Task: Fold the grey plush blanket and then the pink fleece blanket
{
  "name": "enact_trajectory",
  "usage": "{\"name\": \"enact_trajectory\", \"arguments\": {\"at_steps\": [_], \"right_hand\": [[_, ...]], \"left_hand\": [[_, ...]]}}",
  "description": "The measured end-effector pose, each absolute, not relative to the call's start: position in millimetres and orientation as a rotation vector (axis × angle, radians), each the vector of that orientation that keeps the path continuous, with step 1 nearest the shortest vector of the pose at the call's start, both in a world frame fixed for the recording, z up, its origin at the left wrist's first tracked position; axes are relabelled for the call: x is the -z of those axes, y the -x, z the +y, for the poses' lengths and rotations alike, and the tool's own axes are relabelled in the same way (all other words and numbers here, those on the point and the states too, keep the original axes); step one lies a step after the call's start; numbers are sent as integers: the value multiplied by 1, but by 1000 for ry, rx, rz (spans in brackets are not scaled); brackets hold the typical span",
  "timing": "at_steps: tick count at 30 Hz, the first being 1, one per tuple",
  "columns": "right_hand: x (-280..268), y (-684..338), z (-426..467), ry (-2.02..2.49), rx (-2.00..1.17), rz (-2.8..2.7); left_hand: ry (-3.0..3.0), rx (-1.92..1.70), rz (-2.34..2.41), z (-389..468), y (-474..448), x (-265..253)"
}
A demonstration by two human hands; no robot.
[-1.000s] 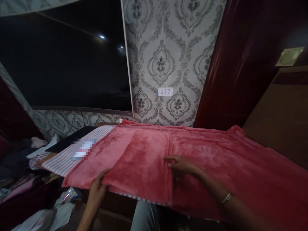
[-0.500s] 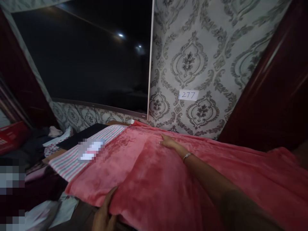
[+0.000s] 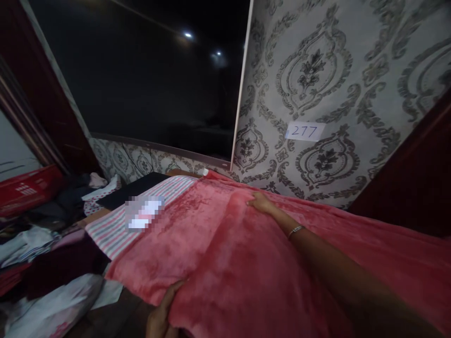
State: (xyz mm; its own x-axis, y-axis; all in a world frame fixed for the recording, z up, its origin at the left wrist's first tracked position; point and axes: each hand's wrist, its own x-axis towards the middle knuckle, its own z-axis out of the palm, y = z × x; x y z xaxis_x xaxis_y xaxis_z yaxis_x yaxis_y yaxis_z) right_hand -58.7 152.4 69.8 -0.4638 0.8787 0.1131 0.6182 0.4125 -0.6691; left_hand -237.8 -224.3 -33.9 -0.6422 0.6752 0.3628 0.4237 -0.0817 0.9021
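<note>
A pink plush blanket lies spread before me, with a folded-over layer forming a raised edge across it. My left hand is closed on the near edge of that layer, thumb on top and the other fingers mostly hidden beneath. At the far side my right hand, with a bracelet at the wrist, grips the same layer near the wall. Beside the blanket's left end shows a striped cloth in white, grey and pink, partly covered by a blurred patch.
A large dark television hangs on the patterned wall. A paper label reading 277 is stuck there. On the left are a black flat panel, a red box, piled clothes and a white plastic bag.
The view has shifted, so the television, label and blanket appear farther right and slightly higher. Both hands keep their hold at about the same places on the blanket.
</note>
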Motion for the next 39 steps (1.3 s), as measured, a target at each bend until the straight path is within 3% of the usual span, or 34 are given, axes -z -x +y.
{"name": "enact_trajectory", "arguments": {"at_steps": [9,16,24,31,35,39], "right_hand": [[-175,110,180,1157,-356,-2008],[-104,154,167,1217,-551,-2071],[-71,34,179,1443,-728,-1807],[-45,-18,141,1582,-1232,-1575],[-41,-12,131,1565,-1372,-1471],[-38,-1,131,1535,-1362,-1434]], "left_hand": [[-925,-1914,2060,-194,297,-55],[-1057,-1645,2327,-160,358,-18],[-1209,-1565,2488,-161,360,7],[-1238,-1456,2596,-168,358,-4],[-1644,-1544,2783,-189,312,-18],[-2360,-1400,2259,-198,231,-21]]}}
